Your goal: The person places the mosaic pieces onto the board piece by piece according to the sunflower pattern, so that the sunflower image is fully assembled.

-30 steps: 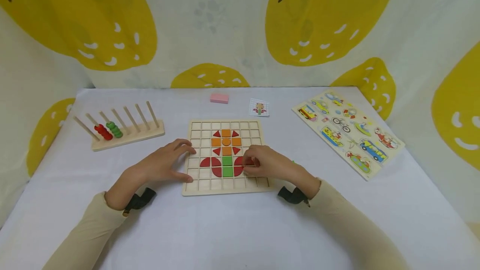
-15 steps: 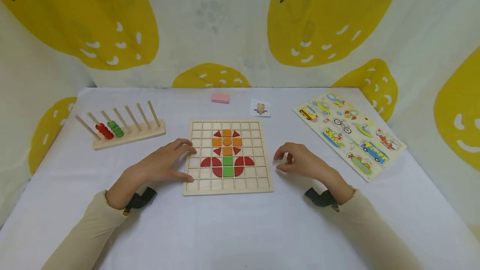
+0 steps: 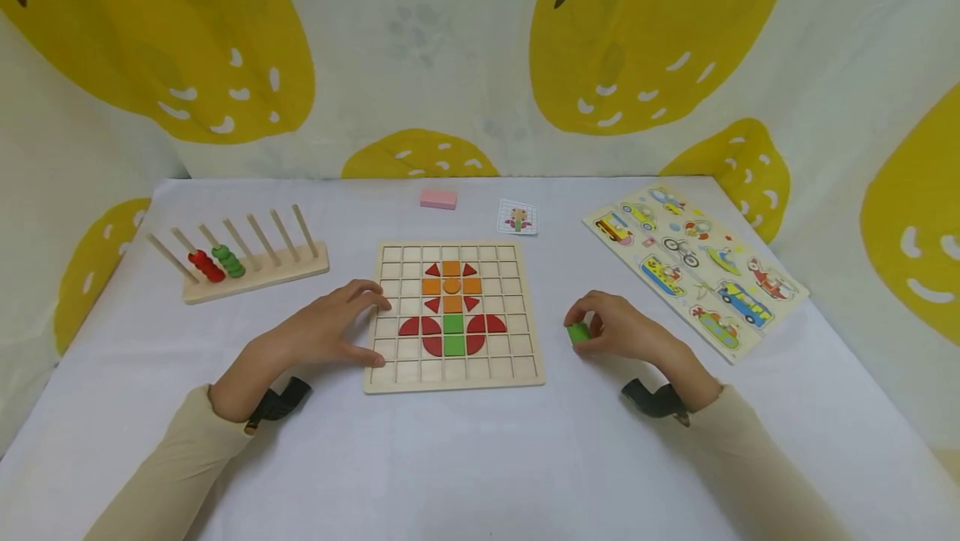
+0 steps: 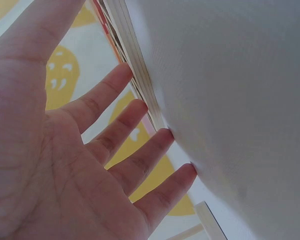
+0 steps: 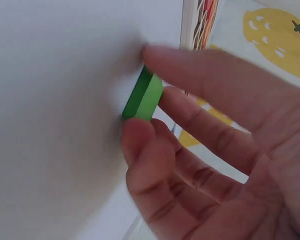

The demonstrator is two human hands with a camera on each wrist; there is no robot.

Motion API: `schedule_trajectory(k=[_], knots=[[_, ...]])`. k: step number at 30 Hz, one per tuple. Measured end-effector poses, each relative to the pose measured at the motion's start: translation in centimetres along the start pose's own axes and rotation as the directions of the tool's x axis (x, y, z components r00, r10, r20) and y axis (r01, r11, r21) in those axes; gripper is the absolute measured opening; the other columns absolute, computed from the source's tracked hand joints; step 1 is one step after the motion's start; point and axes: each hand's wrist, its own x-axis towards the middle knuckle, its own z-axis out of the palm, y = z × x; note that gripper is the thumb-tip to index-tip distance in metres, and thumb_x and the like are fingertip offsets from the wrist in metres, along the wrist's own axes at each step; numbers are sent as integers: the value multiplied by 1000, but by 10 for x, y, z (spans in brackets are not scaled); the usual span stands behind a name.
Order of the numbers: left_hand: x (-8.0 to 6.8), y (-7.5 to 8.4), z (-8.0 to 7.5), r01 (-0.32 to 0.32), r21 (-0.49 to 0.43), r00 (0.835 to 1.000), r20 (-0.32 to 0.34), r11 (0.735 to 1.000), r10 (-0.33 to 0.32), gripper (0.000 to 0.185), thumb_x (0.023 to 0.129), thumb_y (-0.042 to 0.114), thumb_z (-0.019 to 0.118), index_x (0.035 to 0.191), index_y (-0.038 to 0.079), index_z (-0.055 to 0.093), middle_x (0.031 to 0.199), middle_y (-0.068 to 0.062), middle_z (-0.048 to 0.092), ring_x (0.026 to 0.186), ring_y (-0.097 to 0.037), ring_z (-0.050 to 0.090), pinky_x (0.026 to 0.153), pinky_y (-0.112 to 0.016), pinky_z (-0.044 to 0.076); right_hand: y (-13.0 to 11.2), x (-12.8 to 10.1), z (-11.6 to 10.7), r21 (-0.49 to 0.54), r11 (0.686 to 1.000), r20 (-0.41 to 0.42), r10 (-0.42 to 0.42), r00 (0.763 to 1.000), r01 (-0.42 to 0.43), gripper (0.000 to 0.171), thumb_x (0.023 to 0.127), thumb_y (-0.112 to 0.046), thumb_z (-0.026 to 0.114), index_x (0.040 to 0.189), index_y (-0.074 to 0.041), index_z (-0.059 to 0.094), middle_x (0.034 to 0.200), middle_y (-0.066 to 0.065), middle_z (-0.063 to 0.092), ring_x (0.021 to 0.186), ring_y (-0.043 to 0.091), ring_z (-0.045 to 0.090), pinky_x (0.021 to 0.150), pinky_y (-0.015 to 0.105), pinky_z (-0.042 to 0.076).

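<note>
My right hand (image 3: 618, 328) pinches a green block (image 3: 578, 333) between thumb and fingers, just right of the wooden grid board. In the right wrist view the green block (image 5: 144, 95) is tilted close to the white cloth. At the left edge of the grid board (image 3: 405, 370) rests my left hand (image 3: 322, 328), its fingers straight in the left wrist view and touching the board's side. Orange squares, an orange disc (image 3: 452, 285), red triangles, two green squares (image 3: 453, 335) and red quarter-round pieces (image 3: 476, 333) lie in the board's cells as a flower shape.
A pattern card (image 3: 517, 217) and a pink block (image 3: 438, 199) lie behind the board. On the left stands a peg rack (image 3: 255, 278) with red and green beads. A vehicle picture puzzle (image 3: 697, 270) lies at the right.
My right hand first moved right, off the board, leaving a red quarter-round piece in its cell. It now pinches a green block beside the board. The left hand stayed in place.
</note>
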Motion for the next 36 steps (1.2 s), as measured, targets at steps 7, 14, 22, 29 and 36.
schedule_trajectory(k=[7, 14, 22, 29, 36], knots=[[-1, 1, -1, -8, -2, 1000, 0, 1000, 8, 71, 75, 48, 81, 130, 13, 53, 144, -14, 40, 129, -41, 43, 103, -61, 36, 0, 4, 2, 1, 1000, 7, -21, 1000, 21, 24, 80, -2, 76, 101, 0, 65, 92, 8, 60, 75, 18, 55, 68, 26, 48], [-1, 2, 0, -10, 3, 1000, -3, 1000, 10, 72, 75, 49, 80, 130, 12, 53, 144, -13, 40, 129, -40, 43, 103, -60, 37, -1, 8, 5, -9, 999, 3, -48, 999, 48, 24, 82, -8, 77, 102, -1, 66, 91, 6, 61, 75, 16, 53, 66, 25, 47], [-1, 0, 1, 0, 2, 1000, -2, 1000, 0, 72, 75, 47, 81, 131, 13, 53, 145, -12, 39, 130, -40, 42, 104, -61, 35, -9, 15, 6, -27, 997, 1, -67, 998, 67, 24, 82, -10, 77, 102, -2, 67, 88, 4, 60, 74, 17, 53, 64, 24, 46], [1, -1, 1, -5, 5, 1000, -1, 1000, 5, 71, 75, 47, 81, 131, 13, 52, 145, -13, 40, 130, -40, 43, 104, -60, 36, -28, 22, 13, -3, 993, 45, -115, 992, 115, 25, 83, -10, 77, 103, 0, 67, 90, 7, 61, 74, 18, 54, 65, 23, 46], [2, -1, 1, -10, -2, 1000, -3, 1000, 10, 71, 75, 47, 82, 129, 12, 53, 144, -14, 41, 130, -39, 43, 104, -58, 37, -46, 32, 23, 3, 989, 95, -147, 985, 147, 25, 83, -10, 78, 103, -1, 66, 92, 6, 60, 75, 18, 52, 65, 22, 45]])
